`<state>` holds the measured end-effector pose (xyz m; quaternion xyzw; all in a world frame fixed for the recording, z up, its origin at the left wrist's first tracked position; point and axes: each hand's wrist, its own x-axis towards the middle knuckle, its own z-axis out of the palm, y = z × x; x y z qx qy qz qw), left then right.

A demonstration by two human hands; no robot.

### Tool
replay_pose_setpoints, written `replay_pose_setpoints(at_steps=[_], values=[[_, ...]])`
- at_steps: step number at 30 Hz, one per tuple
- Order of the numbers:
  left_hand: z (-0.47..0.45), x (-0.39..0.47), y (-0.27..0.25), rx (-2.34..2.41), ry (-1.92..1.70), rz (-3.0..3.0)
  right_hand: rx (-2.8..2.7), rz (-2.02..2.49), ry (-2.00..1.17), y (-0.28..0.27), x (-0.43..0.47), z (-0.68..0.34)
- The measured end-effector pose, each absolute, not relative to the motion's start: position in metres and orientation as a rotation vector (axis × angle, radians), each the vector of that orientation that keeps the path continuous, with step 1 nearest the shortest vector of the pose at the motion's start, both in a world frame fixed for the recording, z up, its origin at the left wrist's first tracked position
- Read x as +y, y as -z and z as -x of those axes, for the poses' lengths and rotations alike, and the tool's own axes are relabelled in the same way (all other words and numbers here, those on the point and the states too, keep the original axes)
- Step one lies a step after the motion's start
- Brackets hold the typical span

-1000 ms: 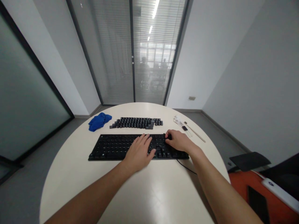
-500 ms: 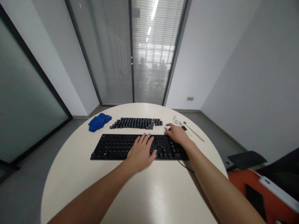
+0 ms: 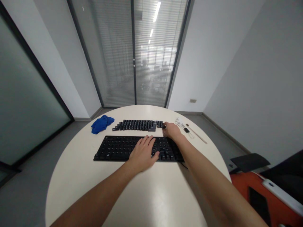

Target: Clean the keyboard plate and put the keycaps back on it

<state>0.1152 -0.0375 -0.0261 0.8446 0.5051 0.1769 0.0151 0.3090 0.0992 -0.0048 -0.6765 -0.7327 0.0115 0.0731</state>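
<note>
A black keyboard (image 3: 120,148) lies across the table, many of its keycaps off. My left hand (image 3: 143,153) rests on its middle, fingers stretched out and slightly spread, holding nothing. Behind the keyboard, loose black keycaps (image 3: 137,125) stand in rows. At the right end of these rows is my right hand (image 3: 172,130), its thumb and fingers pinched at a small dark keycap (image 3: 164,126). The hand hides part of the keycap, and my right forearm covers the keyboard's right end.
A blue cloth (image 3: 102,124) lies crumpled at the back left of the round table (image 3: 78,176). On the right are a thin brush (image 3: 196,133), a wire keycap puller (image 3: 187,130) and whitish scraps (image 3: 179,120). An orange chair (image 3: 246,186) with a phone (image 3: 259,203) stands beside the table.
My right hand has moved left from over the keyboard's back right corner to the right end of the keycap rows, and its fingers have closed. My left hand stays put.
</note>
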Motion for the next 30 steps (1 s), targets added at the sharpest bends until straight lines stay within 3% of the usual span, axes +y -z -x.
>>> replay_pose_setpoints(at_steps=[14, 21, 30], values=[[-0.115, -0.036, 0.022, 1.57, -0.547, -2.619, -2.247, 1.851, -0.156, -0.016, 0.054, -0.337], [-0.115, -0.036, 0.022, 1.575, -0.546, -2.61, -2.287, 1.213, -0.713, -0.015, 0.023, -0.36], [-0.116, -0.038, 0.023, 1.585, -0.536, -2.623, -2.309, 1.106, -0.864, -0.014, 0.027, -0.371]])
